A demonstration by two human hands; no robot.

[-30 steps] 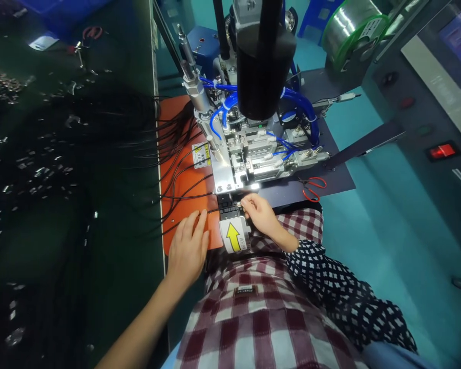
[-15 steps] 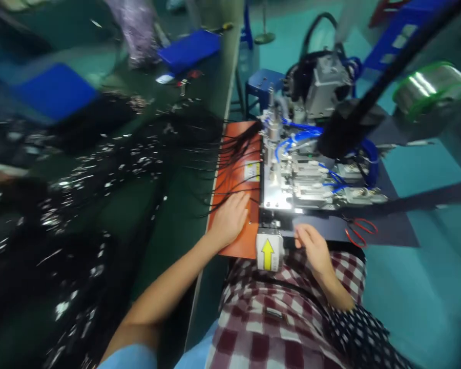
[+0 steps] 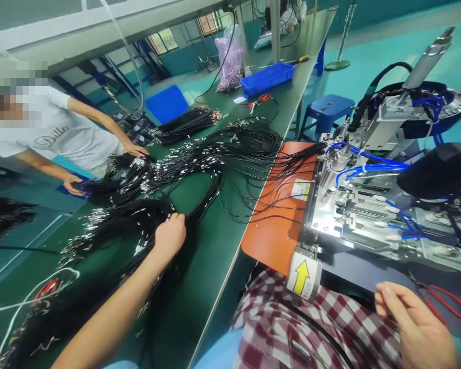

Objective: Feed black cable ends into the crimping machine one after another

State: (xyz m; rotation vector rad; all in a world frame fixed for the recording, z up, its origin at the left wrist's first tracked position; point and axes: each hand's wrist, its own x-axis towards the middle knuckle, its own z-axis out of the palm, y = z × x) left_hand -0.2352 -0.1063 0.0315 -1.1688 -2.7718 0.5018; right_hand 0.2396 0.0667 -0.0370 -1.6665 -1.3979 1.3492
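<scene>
My left hand is closed at the edge of a pile of black cables on the green bench, its fingers curled over some of them. The fingertips are partly hidden, so how many cables it grips does not show. My right hand hovers above my lap, in front of the machine, thumb and fingers pinched together. Whether anything is between them I cannot make out. Beside it lie red-handled scissors. Several cables run across the orange plate to the machine.
A co-worker handles cables across the green bench. Farther back on it are a blue tray and a bag of pinkish parts. A pedal-like box with a yellow arrow hangs at the plate's front. A blue stool stands behind.
My left hand has gone from the orange plate leftward to the cable pile and closed there. My right hand has shifted right in view. The camera has turned toward the bench.
</scene>
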